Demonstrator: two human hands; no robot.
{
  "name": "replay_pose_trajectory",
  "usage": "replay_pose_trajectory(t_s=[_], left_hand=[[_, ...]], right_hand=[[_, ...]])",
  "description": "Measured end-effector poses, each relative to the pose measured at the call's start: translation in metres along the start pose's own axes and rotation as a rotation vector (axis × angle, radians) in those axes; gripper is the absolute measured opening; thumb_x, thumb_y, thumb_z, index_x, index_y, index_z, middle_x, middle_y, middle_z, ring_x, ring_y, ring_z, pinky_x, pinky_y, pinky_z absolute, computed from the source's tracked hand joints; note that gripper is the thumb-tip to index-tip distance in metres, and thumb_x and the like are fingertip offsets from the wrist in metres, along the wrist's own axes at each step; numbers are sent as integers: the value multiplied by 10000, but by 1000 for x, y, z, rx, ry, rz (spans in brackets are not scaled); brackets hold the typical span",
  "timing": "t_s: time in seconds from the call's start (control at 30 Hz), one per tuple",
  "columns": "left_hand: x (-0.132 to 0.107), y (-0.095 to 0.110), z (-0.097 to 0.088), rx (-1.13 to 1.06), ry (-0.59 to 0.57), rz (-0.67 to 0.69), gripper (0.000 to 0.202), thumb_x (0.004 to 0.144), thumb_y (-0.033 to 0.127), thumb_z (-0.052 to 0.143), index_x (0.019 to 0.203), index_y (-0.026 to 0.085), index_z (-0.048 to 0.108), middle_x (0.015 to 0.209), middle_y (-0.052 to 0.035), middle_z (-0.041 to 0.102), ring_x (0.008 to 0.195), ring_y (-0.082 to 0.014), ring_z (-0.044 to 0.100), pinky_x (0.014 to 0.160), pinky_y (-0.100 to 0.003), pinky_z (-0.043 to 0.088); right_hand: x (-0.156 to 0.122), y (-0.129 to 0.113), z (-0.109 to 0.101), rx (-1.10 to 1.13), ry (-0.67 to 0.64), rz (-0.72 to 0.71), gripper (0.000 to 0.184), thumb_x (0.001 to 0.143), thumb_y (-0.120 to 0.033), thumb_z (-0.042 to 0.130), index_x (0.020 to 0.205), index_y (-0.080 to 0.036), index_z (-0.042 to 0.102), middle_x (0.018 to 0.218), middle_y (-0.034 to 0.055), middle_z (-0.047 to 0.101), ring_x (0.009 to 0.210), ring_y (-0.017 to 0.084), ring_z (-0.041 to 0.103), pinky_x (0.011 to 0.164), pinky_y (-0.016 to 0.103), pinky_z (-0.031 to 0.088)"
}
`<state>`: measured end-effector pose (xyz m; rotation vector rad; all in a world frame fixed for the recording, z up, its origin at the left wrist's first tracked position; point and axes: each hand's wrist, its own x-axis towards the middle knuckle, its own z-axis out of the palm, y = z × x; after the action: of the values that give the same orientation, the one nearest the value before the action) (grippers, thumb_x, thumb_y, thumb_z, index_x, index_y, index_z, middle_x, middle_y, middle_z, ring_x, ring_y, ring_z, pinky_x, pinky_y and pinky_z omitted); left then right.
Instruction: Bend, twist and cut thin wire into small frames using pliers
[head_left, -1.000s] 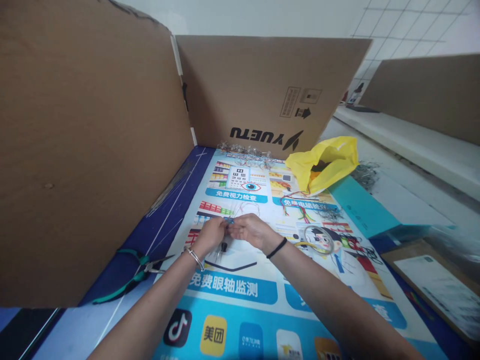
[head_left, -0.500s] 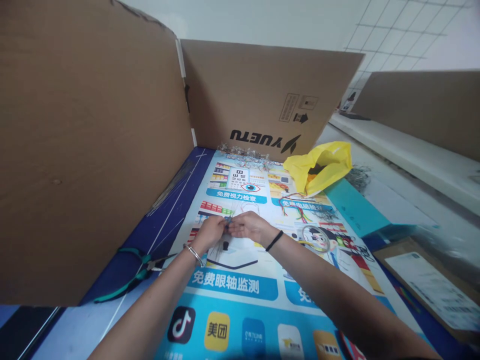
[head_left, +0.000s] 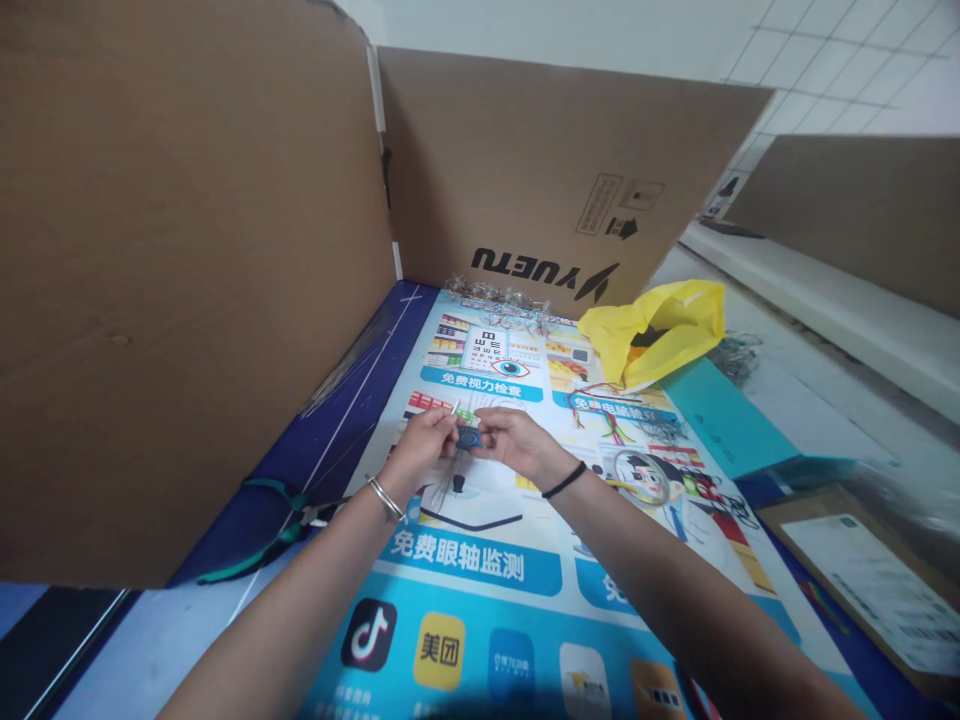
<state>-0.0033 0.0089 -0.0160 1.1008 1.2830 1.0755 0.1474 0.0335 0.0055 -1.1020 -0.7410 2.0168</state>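
A small flat blue piece [head_left: 469,438] is held between both hands over the printed poster; its exact kind is too small to tell. My left hand [head_left: 421,448], with a silver bangle at the wrist, pinches its left side, and a thin pale tip pokes up by that thumb. From the other side my right hand [head_left: 521,440], wearing a black band, grips the right edge with closed fingers. Thin wires [head_left: 444,492] fan out below the hands, and more fine strands show just above them. Teal-handled pliers [head_left: 255,563] lie to the left of my left forearm.
Tall cardboard panels [head_left: 187,250] stand at the left and back. On the right are a yellow bag [head_left: 675,330], a teal box [head_left: 739,420], coloured wires [head_left: 616,430], a round clear-centred ring [head_left: 641,478] and a labelled parcel [head_left: 862,570]. Tangled wire [head_left: 499,300] lies along the back panel.
The view has shifted slightly. My right hand has turned from flat, extended fingers to a curled grip, and the blue piece between the hands shows more clearly.
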Motion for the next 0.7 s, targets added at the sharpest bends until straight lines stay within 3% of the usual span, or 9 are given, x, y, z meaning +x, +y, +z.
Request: replay_pose_trajectory(t_s=[0.13,0.37,0.53,0.7], left_hand=[[-4,6,1,-157,-49,-35,162,806,275,516,713,143,518,549,44,495,423,-57,437,464,-183,358],[0,1,-2,-297,-49,-82,225,726,344,630,738,134,553,539,46,498,411,-55,428,438,-182,331],[0,-3,-3,-347,-19,-76,258,665,355,686,698,138,551,548,43,509,428,-57,437,461,-185,348],[1,-10,-2,-347,13,-70,250,664,352,686,663,144,548,536,41,517,429,-66,442,470,-195,352]], right_hand=[[5,2,5,83,-14,31,37,722,-134,557,755,-143,573,486,-37,527,430,98,459,610,314,471],[6,5,4,159,-12,31,88,754,-130,501,781,-136,585,483,-31,538,434,106,461,669,354,493],[12,17,-2,150,19,-29,48,689,-118,584,721,-151,571,487,-48,530,454,96,480,705,366,503],[16,31,-2,104,64,-132,250,576,-103,693,787,-165,576,604,-22,614,546,114,564,676,316,490]])
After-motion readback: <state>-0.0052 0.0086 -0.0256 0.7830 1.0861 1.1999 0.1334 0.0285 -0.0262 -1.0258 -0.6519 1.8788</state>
